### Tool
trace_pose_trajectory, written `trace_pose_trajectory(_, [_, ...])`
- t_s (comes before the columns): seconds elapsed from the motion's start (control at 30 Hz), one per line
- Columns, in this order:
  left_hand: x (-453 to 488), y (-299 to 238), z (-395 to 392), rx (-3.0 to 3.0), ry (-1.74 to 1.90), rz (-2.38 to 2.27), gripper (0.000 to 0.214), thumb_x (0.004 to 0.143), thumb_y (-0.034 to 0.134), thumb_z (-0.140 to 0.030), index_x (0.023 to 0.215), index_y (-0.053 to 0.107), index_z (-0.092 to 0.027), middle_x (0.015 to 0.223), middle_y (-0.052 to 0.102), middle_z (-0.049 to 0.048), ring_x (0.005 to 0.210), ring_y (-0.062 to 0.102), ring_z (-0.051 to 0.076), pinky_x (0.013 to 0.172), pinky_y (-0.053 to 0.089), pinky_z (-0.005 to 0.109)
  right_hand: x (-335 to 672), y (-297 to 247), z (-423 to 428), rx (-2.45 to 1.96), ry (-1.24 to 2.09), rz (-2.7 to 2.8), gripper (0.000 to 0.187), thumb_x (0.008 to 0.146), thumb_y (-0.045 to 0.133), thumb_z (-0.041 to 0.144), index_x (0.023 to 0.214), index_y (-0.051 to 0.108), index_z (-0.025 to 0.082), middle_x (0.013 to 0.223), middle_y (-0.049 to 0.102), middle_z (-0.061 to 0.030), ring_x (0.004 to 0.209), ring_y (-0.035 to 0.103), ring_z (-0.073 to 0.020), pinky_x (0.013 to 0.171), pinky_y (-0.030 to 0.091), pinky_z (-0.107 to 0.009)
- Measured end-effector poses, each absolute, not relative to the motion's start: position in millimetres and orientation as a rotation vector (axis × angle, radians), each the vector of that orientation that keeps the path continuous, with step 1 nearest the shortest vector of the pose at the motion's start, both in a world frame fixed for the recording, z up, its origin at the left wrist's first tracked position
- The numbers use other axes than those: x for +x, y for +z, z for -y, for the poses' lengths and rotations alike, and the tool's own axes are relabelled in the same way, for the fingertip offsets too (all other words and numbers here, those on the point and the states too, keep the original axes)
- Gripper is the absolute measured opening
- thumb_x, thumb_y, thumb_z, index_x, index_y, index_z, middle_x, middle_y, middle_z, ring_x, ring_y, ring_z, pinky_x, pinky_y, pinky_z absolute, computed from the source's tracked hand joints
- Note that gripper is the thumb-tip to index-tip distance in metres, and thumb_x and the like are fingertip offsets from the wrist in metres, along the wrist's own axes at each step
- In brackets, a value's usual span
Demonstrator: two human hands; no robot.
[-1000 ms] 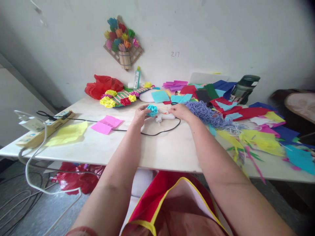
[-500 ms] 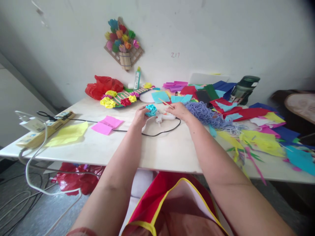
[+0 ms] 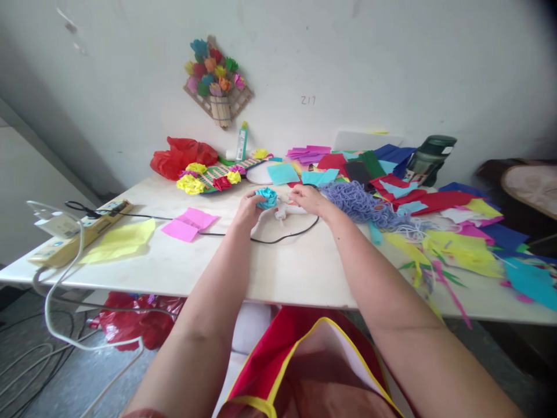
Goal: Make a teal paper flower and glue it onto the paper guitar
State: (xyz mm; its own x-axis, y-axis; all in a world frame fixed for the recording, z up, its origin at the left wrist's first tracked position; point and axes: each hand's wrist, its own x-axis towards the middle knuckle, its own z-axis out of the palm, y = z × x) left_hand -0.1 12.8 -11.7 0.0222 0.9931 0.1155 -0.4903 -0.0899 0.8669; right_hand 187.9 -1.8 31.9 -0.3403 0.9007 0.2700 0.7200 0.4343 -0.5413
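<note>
A crumpled turquoise paper flower [image 3: 266, 198] is in the fingers of my left hand [image 3: 249, 210], just above the table. My right hand [image 3: 310, 199] faces it from the right, thumb and fingers pinched together. The thin wooden stick it carries is now almost wholly hidden by the fingers. Between and below the hands lies a white glue gun [image 3: 281, 213] with a black cord, partly covered by my right hand. Behind my left hand rests a green striped board [image 3: 213, 174] trimmed with yellow, red and purple paper flowers.
Purple yarn [image 3: 361, 202] and many coloured paper sheets [image 3: 461, 249] cover the right side, with a dark green bottle [image 3: 430, 159] behind. Pink paper [image 3: 190, 224], yellow paper [image 3: 122, 241] and a power strip [image 3: 82, 232] lie left. A glue tube [image 3: 242, 141] stands behind.
My right hand has moved slightly left towards the flower, and the stick that showed beyond its fingers has turned out of sight. The left hand keeps the flower in nearly the same place.
</note>
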Motion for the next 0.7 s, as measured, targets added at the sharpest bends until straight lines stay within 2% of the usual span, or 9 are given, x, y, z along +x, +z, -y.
trace_pose_trajectory(0.27, [-0.1, -10.6, -12.0, 0.897, 1.448, -0.773, 0.019, 0.051, 0.062, -0.008, 0.069, 0.059, -0.014, 0.065, 0.063, 0.0012, 0.060, 0.061, 0.013, 0.067, 0.053, 0.030, 199.6, 26.0, -4.7, -1.386, 0.406, 2.204, 0.027, 0.076, 0.054, 0.040, 0.068, 0.061, 0.015, 0.057, 0.051, 0.0030, 0.059, 0.043, -0.0107, 0.056, 0.028, -0.023])
trace_pose_trajectory(0.7, [-0.6, -12.0, -15.2, 0.892, 1.419, -0.780, 0.018, 0.051, 0.060, -0.007, 0.068, 0.059, -0.012, 0.066, 0.063, 0.0023, 0.061, 0.060, 0.013, 0.064, 0.050, 0.026, 200.9, 28.0, -4.0, -1.488, 0.209, 2.215, 0.026, 0.079, 0.054, 0.037, 0.070, 0.065, 0.016, 0.068, 0.061, -0.0005, 0.060, 0.045, -0.0108, 0.055, 0.026, -0.023])
